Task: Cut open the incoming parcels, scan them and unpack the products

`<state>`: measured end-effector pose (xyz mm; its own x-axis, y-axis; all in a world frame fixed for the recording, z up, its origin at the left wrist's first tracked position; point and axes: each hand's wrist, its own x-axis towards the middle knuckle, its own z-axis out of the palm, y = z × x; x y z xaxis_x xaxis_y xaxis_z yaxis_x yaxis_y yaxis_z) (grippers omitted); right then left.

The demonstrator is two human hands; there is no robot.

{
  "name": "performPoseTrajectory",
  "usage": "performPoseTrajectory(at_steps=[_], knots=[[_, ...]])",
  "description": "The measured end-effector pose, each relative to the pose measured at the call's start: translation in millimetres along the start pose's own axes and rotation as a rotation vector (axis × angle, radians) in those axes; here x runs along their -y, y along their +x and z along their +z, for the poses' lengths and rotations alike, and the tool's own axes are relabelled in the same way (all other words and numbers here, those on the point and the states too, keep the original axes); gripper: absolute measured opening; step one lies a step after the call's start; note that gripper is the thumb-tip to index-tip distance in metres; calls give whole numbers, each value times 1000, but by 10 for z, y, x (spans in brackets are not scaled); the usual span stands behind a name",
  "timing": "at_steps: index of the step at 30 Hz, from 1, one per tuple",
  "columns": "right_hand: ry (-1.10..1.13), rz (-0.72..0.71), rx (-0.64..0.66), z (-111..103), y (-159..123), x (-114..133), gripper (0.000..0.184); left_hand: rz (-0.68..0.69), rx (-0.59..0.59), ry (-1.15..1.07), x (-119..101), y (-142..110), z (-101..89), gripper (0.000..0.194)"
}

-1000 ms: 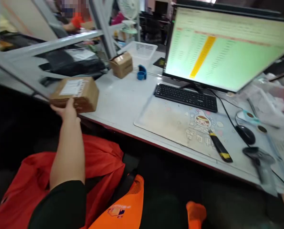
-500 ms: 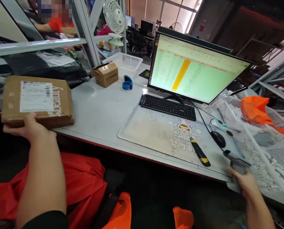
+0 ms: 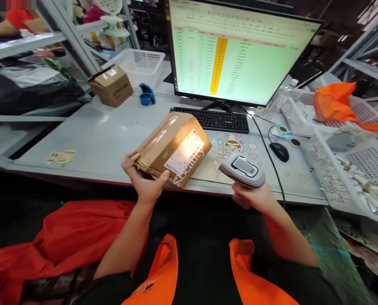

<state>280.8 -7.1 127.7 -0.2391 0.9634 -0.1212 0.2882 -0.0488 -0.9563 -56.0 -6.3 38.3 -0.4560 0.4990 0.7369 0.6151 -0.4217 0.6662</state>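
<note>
My left hand (image 3: 146, 180) grips the near left end of a taped brown cardboard box (image 3: 158, 142), thumb on one side and fingers on the other. The box is tilted, its white shipping label (image 3: 186, 153) turned toward the right, with "beauty" lettering along the edge and an orange-lit patch on it. Closed round the handle of a grey barcode scanner (image 3: 244, 170) is my right hand (image 3: 254, 195). The scanner's head points left at the labelled face, a short gap away. The box partly covers the keyboard (image 3: 220, 120) and the desk mat (image 3: 204, 171).
Behind stands a monitor (image 3: 239, 55) showing a spreadsheet. A small open carton (image 3: 111, 84), a blue tape-like item (image 3: 147, 95) and a white basket (image 3: 144, 63) sit at the back left. To the right are a mouse (image 3: 279, 151) and white baskets (image 3: 344, 169) with small items.
My left hand has brought the box from the far left to the middle and turned its label rightward. My right hand has lifted the scanner from the right edge toward the box.
</note>
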Motion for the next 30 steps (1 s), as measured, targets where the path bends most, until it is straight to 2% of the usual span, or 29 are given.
performPoseTrajectory(at_steps=[3, 8, 10, 13, 16, 18, 20, 22, 24, 26, 27, 30], knots=[[17, 54, -77, -240, -90, -106, 31, -36, 27, 18, 1, -31, 74, 88], [4, 119, -37, -523, -303, -300, 33, -72, 38, -4, 13, -10, 136, 86], [-6, 161, -75, -630, -323, -371, 34, -78, 30, 8, 6, 16, 105, 84], [-12, 277, -298, -965, -260, -578, 41, -71, 28, 69, 72, 109, -72, 80], [41, 430, -514, -1512, -112, -931, 44, -29, 33, 128, 251, 281, -339, 81], [37, 455, -603, -1893, -17, -1198, 41, -7, 39, 123, 385, 403, -511, 79], [-140, 452, -697, -2194, 33, -1424, 34, -4, 80, 107, 488, 487, -656, 75], [-485, 447, -783, -2344, 41, -1542, 32, -9, 144, 99, 542, 510, -749, 72], [-780, 370, -824, -2283, 77, -1508, 32, -44, 175, 86, 549, 486, -763, 61], [-873, 194, -796, -2005, 251, -1315, 31, -100, 103, 62, 533, 465, -682, 43], [-857, 91, -740, -1804, 419, -1176, 31, -127, 40, 33, 527, 474, -613, 34], [-852, -128, -390, -1147, 1222, -741, 36, -182, -75, -131, 556, 603, -381, 26]])
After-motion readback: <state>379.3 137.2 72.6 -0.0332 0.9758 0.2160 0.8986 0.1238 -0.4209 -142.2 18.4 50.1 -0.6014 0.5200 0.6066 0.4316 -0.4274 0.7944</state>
